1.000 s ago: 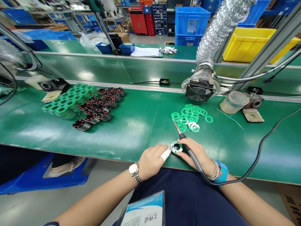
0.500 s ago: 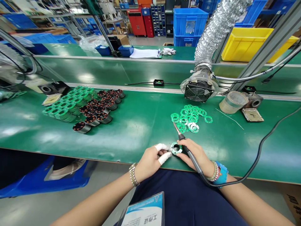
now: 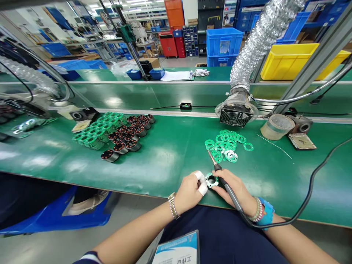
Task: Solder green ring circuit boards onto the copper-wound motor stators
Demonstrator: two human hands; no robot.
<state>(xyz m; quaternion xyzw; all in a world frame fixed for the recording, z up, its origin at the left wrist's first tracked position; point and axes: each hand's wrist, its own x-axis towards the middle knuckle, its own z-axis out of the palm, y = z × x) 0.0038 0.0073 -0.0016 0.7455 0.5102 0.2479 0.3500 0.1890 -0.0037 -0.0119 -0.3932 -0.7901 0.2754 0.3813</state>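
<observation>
My right hand point(image 3: 238, 189) grips a soldering iron point(image 3: 231, 194), its tip pointing away from me towards the loose boards. Thumb and a finger of the same hand also hold the right side of a small round part with a green-and-white ring-shaped circuit board point(image 3: 211, 185) facing up. My left hand point(image 3: 191, 190), with white covers on the fingertips, is pinched closed against the part's left edge; what lies between those fingers is hidden. Several loose green ring boards point(image 3: 225, 143) are heaped just beyond the iron's tip.
Motor stators point(image 3: 121, 147) with copper windings stand in rows at left, beside stacked green boards point(image 3: 96, 132). A fan with a foil duct point(image 3: 235, 115) is behind the loose boards. A round tub point(image 3: 276, 127), a sponge tray point(image 3: 301, 141) and the iron's cable point(image 3: 310, 183) are at right.
The view has shifted, so the bench appears lower and further right. My left fingers have closed in tighter at the part's left edge. My right hand keeps its hold on iron and part.
</observation>
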